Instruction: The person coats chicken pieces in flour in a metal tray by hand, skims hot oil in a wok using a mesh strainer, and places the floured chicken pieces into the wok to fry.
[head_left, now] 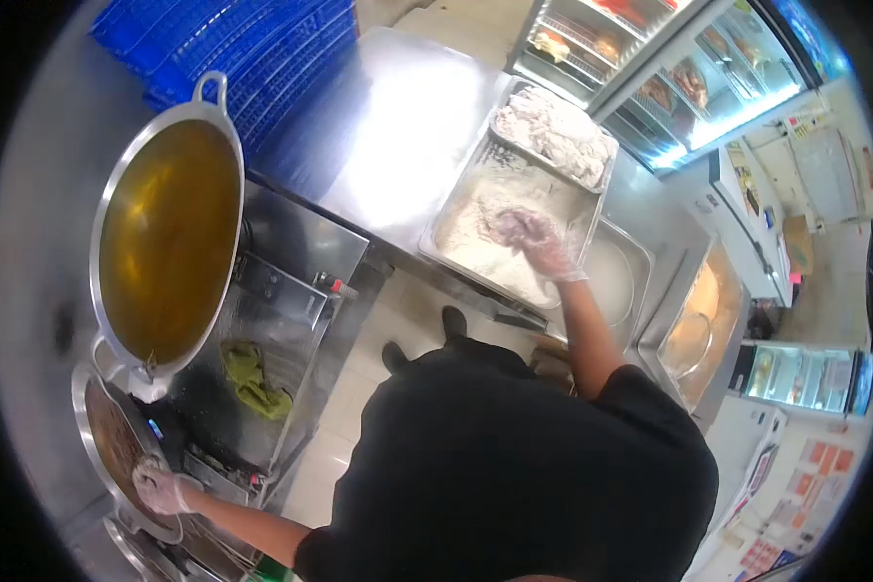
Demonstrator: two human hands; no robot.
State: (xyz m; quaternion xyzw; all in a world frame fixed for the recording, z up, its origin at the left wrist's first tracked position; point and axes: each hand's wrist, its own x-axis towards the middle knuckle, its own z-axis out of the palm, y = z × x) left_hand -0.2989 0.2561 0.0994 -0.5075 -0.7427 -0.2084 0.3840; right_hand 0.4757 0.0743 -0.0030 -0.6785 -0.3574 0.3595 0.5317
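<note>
My right hand point(541, 247), in a clear glove, reaches into a metal tray point(435, 240) of white flour point(500, 267). Its fingers are stretched out and floury, somewhat blurred, with no distinct object seen in them. A smaller tray of flour-coated pieces point(556, 131) rests at the far end of this tray. At lower left, my gloved left hand point(163, 488) is closed at the rim of a round frying pan point(85, 412) with brownish contents. What its fingers grip is hidden. A dark, flat-edged piece point(131, 412) lies across that pan.
A large pan point(97, 247) of yellow oil stands at left, beside a green cloth point(247, 378). Blue crates point(252, 58) are stacked behind the steel table point(359, 126). More steel pans point(640, 262) line the right, near glass-door fridges point(669, 87).
</note>
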